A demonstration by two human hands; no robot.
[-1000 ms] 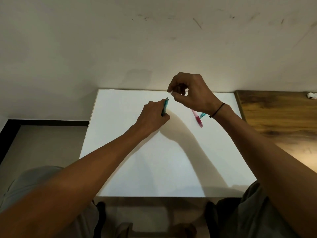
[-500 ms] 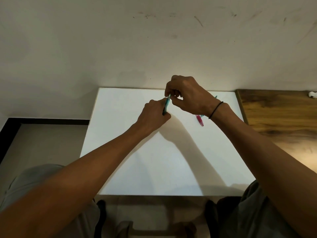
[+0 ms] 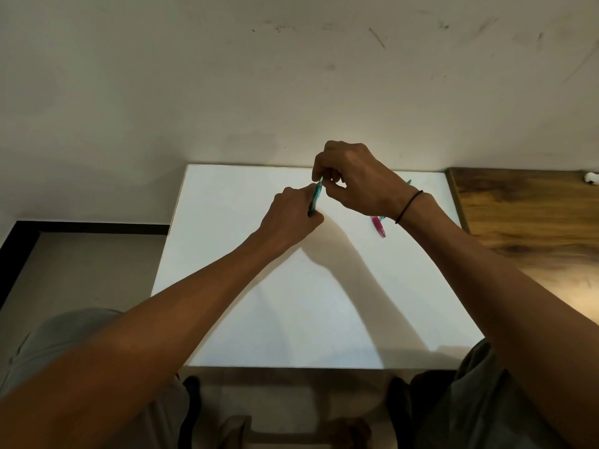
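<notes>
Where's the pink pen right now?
Head view: the pink pen lies on the white table, on its right side, poking out from beneath the right hand at the wrist.

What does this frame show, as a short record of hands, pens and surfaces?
left hand: grips the lower barrel of the teal pen
right hand: pinches that pen's upper tip; black band on the wrist
teal pen: tilted, held between both hands
pink pen: lies on the white table, partly hidden by the right wrist
second teal pen: one end shows beyond the right wrist
wooden top: right of the white table
</notes>
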